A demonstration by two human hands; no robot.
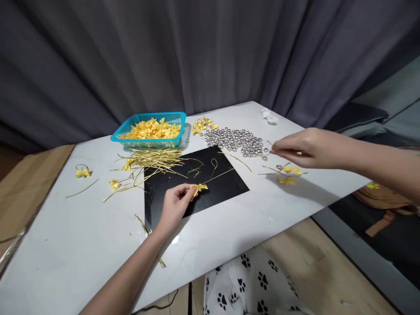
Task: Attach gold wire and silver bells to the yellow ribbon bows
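Observation:
My left hand point(175, 204) rests on the black mat point(226, 183) and pinches a small yellow ribbon bow point(199, 188) with a gold wire running from it to the right. My right hand point(303, 147) reaches out over the table's right side, fingers pinched together at the edge of the pile of silver beads point(236, 141). Whether a bead is between its fingertips is too small to see. Two yellow bows point(288, 174) lie just below that hand.
A teal basket point(147, 142) of yellow bows stands at the back left. A bundle of gold wires point(154, 158) lies in front of it. Loose bows point(82, 172) and wire pieces are scattered on the white table point(82, 236). Grey curtains hang behind.

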